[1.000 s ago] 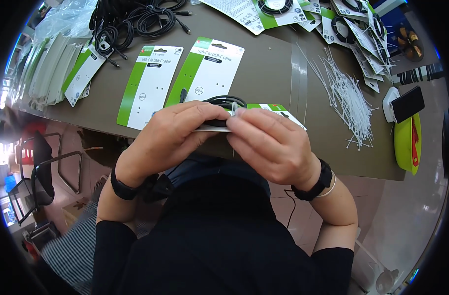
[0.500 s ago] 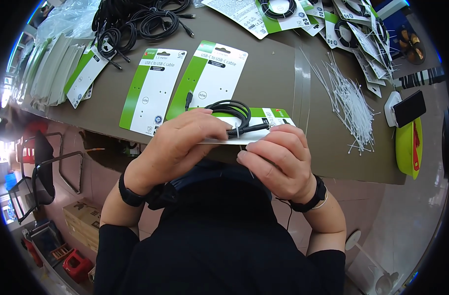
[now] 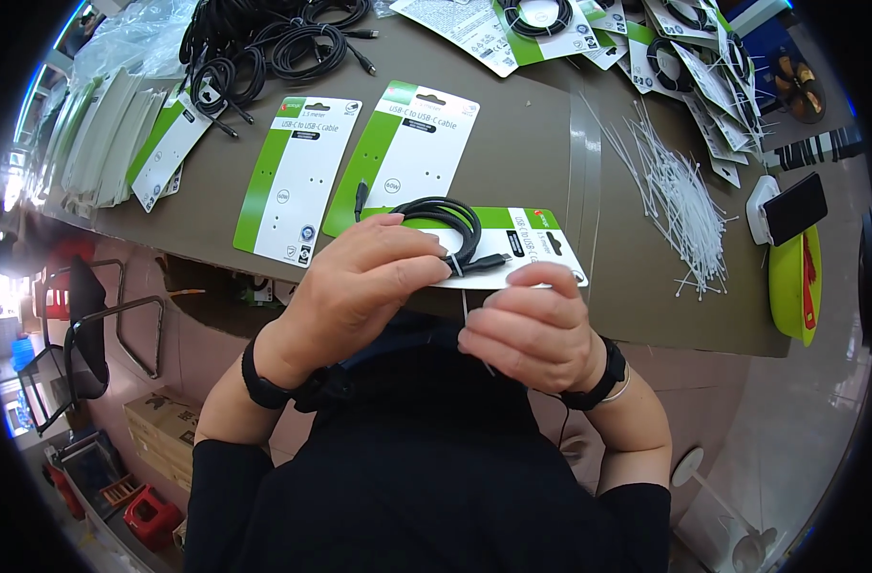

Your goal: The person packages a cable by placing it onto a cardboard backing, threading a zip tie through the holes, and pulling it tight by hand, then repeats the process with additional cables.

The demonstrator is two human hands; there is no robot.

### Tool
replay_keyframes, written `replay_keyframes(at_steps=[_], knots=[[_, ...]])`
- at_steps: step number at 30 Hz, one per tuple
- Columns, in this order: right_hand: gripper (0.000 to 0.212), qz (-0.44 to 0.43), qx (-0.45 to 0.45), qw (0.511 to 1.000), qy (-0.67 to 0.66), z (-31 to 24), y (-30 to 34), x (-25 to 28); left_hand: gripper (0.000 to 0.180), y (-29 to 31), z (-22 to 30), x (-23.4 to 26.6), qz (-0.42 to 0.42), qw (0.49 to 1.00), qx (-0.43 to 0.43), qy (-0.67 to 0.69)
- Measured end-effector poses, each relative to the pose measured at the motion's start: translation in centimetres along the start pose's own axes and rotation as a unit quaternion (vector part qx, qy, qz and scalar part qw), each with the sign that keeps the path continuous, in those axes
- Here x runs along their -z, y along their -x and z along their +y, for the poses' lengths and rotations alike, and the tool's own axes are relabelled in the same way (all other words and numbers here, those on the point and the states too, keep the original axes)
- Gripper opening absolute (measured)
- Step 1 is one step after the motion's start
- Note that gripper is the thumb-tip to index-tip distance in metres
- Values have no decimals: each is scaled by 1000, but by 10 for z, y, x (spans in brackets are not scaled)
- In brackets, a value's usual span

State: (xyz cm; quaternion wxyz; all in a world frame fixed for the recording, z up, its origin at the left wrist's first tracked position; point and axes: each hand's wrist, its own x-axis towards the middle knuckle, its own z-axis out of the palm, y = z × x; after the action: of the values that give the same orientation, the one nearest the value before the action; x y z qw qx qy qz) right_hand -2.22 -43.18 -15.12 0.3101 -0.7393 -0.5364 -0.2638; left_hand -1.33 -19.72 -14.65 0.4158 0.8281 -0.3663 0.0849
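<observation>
My left hand (image 3: 364,277) presses a coiled black cable (image 3: 476,227) onto a white and green backing card (image 3: 552,256), its fingers closed over the card's left part. A white cable tie (image 3: 457,265) loops around the coil. Its thin tail hangs below the card's near edge and runs to my right hand (image 3: 539,329), whose curled fingers close on it; the exact pinch is hidden. One black plug (image 3: 493,263) lies along the card, and the other plug (image 3: 361,199) sticks up past my left fingers. Two more backing cards (image 3: 300,181) (image 3: 412,143) lie flat just beyond.
Loose white cable ties (image 3: 684,210) lie to the right, near a phone on a stand (image 3: 794,210) and a lime green bin (image 3: 792,291). Black cables (image 3: 307,53) and stacked cards (image 3: 102,143) sit at the far left. Carded cables (image 3: 694,72) pile up at the far right.
The card has tipped flatter, so more of its printed front shows. My right hand has moved slightly down, away from the card's edge, with the tie's tail now seen below it.
</observation>
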Motion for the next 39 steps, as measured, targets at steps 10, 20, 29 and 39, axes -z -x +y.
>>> replay_keyframes(at_steps=[10,20,29,39], knots=[[19,3,-38,999,3,-24,-21,23,22,-19,17,21,35,993,-103,-35],[11,13,-409,897,-167,-5,-8,2,43,-89,-21,13,-134,990,-32,-35],[11,165,-541,670,-480,7,14,-12,23,-54,-6,-21,-190,961,173,-105],[10,72,-555,685,-467,14,12,-6,14,-49,1,-22,-170,963,210,2]])
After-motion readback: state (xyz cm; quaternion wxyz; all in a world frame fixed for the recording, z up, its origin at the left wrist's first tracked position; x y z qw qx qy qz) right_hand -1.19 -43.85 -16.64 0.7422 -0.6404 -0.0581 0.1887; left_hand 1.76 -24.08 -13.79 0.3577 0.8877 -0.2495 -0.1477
